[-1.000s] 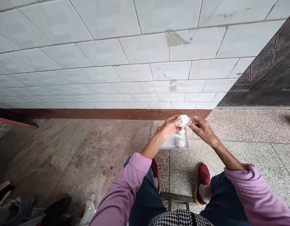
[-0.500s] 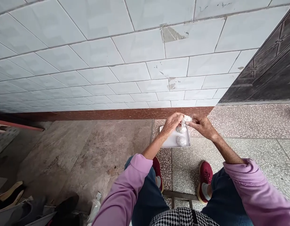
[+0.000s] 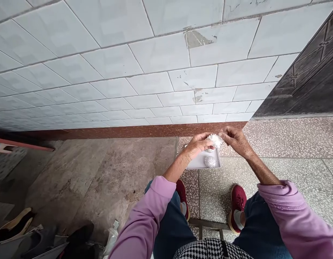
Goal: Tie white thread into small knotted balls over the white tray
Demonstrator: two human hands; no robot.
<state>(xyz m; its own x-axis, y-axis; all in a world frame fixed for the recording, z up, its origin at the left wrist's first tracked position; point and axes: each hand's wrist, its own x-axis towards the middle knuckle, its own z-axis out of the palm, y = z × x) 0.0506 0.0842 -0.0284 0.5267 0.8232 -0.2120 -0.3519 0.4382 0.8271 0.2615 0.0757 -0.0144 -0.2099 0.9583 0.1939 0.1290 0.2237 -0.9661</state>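
A white, ruffled, flower-like piece [image 3: 215, 140] is held above a pale tray on the floor. My left hand [image 3: 195, 146] grips it from the left, thumb in front and fingers behind. On the other side, my right hand [image 3: 235, 141] is closed, thumb and fingertips pinching its right edge. In the shallow tray [image 3: 195, 164] lies a round white pleated ball [image 3: 210, 162]. Another white piece in the tray is mostly hidden under my left fingers and the held flower.
A tiled wall [image 3: 152, 84] with a brown base strip rises just past the tray. My red shoes [image 3: 238, 198] flank the near floor, with a stool bar between them. Dark shoes [image 3: 80, 233] and a plastic bag [image 3: 111, 237] lie at lower left; a dark door [image 3: 314, 82] is at right.
The white piece now looks fuller and more spread out. My left thumb has come forward under it, and my right fingers have lifted slightly to its upper right edge.
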